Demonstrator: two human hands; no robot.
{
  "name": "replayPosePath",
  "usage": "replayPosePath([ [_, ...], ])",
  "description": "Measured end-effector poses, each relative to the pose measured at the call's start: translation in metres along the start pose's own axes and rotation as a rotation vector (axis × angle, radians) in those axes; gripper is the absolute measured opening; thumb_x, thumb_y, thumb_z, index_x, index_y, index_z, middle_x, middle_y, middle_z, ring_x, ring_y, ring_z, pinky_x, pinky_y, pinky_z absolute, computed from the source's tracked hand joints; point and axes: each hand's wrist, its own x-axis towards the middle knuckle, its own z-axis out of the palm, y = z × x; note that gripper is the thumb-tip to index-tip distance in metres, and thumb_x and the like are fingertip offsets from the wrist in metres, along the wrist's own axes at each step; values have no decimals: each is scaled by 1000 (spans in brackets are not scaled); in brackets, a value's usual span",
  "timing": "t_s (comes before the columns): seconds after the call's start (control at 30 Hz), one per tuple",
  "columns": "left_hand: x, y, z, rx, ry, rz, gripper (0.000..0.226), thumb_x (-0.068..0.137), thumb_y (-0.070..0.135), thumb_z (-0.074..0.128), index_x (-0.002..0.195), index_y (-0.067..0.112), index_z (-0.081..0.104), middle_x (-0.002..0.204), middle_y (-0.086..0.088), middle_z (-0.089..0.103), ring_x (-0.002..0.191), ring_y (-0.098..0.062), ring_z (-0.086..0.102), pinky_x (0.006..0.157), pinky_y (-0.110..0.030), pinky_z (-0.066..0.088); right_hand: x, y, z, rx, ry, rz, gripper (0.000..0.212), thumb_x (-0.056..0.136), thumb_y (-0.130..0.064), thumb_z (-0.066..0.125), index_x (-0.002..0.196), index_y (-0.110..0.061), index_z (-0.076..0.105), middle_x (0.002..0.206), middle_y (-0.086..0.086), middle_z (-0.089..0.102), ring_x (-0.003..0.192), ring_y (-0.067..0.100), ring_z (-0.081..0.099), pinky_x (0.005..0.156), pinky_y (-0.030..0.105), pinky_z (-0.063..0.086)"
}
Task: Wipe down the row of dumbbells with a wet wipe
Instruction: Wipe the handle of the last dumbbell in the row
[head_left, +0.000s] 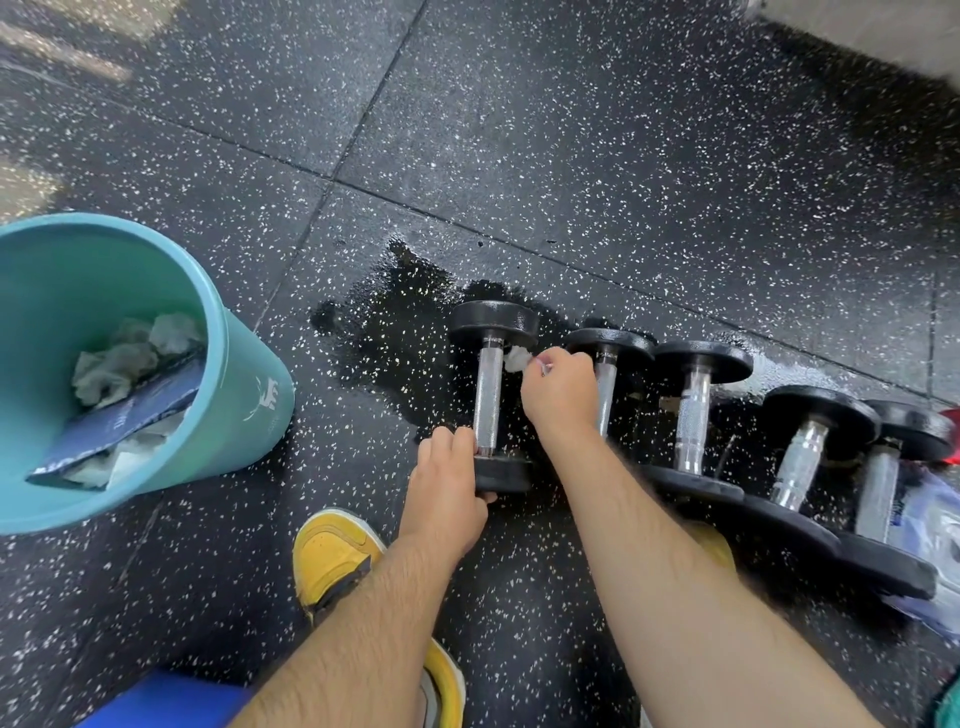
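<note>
Several black dumbbells with knurled chrome handles lie in a row on the dark speckled floor. The leftmost dumbbell (489, 395) lies a little apart from the others. My left hand (448, 486) grips its near weight plate. My right hand (558, 397) is closed on a crumpled white wet wipe (515, 358), held beside the top of that dumbbell's handle, just under the far plate. The second dumbbell (605, 364) is partly hidden behind my right hand. Further right lie the third dumbbell (696, 410) and others.
A teal bin (244, 395) at the left holds used wipes and a dark blue packet. A wet patch (395, 317) darkens the floor beside the leftmost dumbbell. A yellow shoe (332, 556) is below my hands. A plastic wipe pack (935, 525) lies at the right edge.
</note>
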Motion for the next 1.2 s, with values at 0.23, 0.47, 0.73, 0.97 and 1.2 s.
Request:
replayPosePath([
  [0.23, 1, 0, 1, -2, 9, 6, 55, 75, 24, 81, 103, 25, 35, 107, 6, 34, 103, -16, 37, 85, -34, 47, -45, -24, 1, 183, 93, -251, 29, 100, -36, 49, 76, -25, 60, 82, -7, 57, 81, 4, 49, 65, 17, 33],
  [0.47, 0, -1, 3, 12, 5, 9, 56, 75, 26, 82, 106, 25, 35, 109, 6, 35, 104, -16, 37, 86, -35, 47, -34, -20, 12, 206, -4, -81, 38, 91, -55, 56, 85, -19, 67, 89, -1, 63, 78, 11, 58, 65, 26, 41],
  [0.73, 0, -1, 3, 21, 8, 24, 57, 75, 23, 81, 109, 25, 35, 111, 6, 36, 105, -15, 36, 90, -35, 46, -50, -37, -3, 339, -75, -273, 14, 92, -38, 66, 90, -24, 68, 90, -9, 62, 83, 1, 56, 70, 14, 43],
  [0.97, 0, 2, 1, 34, 11, 15, 56, 76, 25, 81, 107, 25, 35, 110, 5, 36, 103, -15, 36, 90, -36, 46, -41, -29, -6, 590, -38, 123, 19, 85, -22, 70, 83, -16, 52, 79, -8, 53, 67, 10, 48, 65, 24, 42],
  [1.2, -1, 3, 1, 55, 7, 27, 56, 76, 27, 80, 111, 24, 36, 112, 5, 36, 105, -16, 36, 91, -35, 45, -41, -38, -10, 614, -183, 54, 14, 82, -13, 63, 94, -15, 59, 82, -9, 55, 68, 5, 49, 66, 21, 40],
])
